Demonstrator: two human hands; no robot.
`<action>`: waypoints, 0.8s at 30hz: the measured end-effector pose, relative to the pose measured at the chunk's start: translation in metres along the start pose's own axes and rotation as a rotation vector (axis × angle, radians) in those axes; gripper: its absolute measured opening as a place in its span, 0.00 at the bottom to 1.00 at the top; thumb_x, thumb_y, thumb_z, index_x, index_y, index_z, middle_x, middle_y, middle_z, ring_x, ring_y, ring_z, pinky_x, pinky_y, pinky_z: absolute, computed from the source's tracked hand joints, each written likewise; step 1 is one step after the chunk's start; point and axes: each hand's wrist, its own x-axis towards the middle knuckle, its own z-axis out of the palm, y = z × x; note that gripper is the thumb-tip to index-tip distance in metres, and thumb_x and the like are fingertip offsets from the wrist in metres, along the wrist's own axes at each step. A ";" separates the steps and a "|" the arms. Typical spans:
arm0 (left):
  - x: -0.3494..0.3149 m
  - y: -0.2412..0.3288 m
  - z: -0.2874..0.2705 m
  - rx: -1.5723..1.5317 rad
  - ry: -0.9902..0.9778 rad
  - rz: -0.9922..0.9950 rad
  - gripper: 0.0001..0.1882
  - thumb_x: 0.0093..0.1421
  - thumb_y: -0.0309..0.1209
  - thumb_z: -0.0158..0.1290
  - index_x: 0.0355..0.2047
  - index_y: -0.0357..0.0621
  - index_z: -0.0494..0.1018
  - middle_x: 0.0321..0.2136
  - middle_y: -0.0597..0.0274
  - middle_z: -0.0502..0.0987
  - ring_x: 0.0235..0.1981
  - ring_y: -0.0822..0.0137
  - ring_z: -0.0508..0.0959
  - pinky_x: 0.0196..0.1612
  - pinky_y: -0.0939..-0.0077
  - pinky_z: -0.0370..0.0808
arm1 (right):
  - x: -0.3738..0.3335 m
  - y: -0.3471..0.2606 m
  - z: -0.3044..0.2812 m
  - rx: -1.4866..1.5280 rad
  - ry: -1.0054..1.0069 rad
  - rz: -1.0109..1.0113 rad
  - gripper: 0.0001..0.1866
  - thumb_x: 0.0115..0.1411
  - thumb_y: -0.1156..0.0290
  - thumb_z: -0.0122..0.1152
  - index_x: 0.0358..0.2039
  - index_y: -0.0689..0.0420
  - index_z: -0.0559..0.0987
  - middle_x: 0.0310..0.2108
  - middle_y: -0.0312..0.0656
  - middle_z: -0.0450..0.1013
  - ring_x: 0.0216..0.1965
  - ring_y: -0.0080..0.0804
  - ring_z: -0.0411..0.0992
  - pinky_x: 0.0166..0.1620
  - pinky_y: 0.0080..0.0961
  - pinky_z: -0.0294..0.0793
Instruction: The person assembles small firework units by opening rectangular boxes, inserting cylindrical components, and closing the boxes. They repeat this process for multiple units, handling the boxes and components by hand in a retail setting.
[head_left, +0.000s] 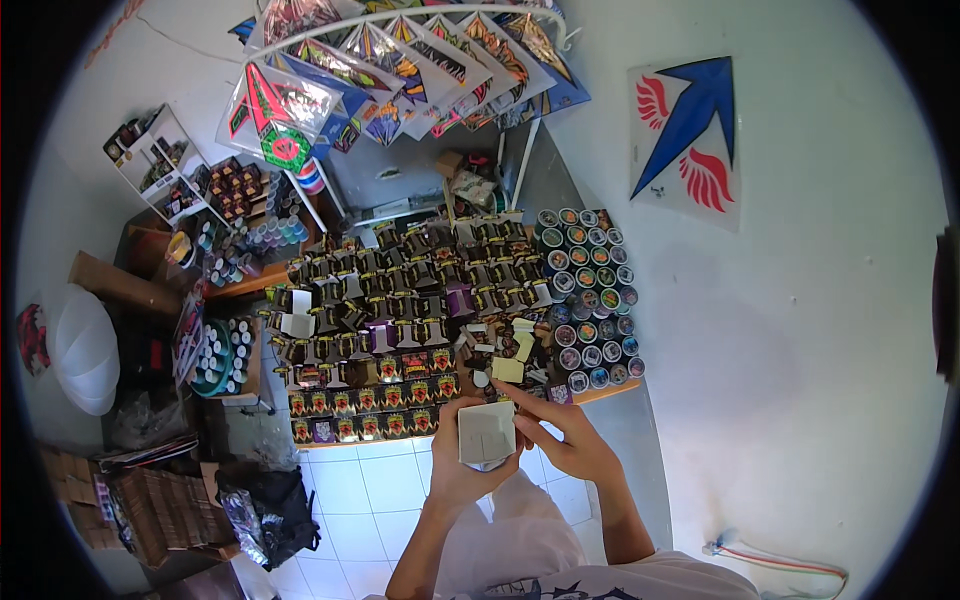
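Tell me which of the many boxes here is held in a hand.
The open box in the left hand, its pale inside facing the camera; the rows of dark boxes rest on the table.

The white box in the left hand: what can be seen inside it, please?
Inside the box, only pale walls and a seamed bottom show; no separate item is visible. What lies beneath that bottom is covered.
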 end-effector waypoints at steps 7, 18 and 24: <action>0.012 -0.051 0.000 0.120 0.020 -0.070 0.42 0.49 0.29 0.78 0.59 0.41 0.63 0.43 0.53 0.82 0.41 0.62 0.86 0.45 0.66 0.84 | 0.028 0.065 -0.007 0.071 0.139 0.048 0.27 0.77 0.74 0.55 0.74 0.55 0.71 0.34 0.38 0.79 0.32 0.23 0.73 0.41 0.24 0.77; 0.025 -0.141 0.002 0.083 -0.023 -0.199 0.45 0.48 0.31 0.79 0.59 0.43 0.60 0.45 0.51 0.80 0.45 0.59 0.85 0.48 0.63 0.84 | 0.074 0.173 -0.002 -0.088 0.301 0.144 0.26 0.72 0.79 0.60 0.69 0.51 0.78 0.37 0.44 0.82 0.32 0.27 0.79 0.41 0.25 0.79; 0.033 -0.170 0.011 0.122 -0.018 -0.188 0.44 0.48 0.30 0.79 0.59 0.44 0.61 0.45 0.51 0.80 0.45 0.59 0.85 0.48 0.63 0.84 | 0.091 0.233 -0.010 -0.307 0.387 0.163 0.16 0.68 0.79 0.67 0.55 0.53 0.86 0.33 0.40 0.80 0.29 0.24 0.77 0.35 0.22 0.76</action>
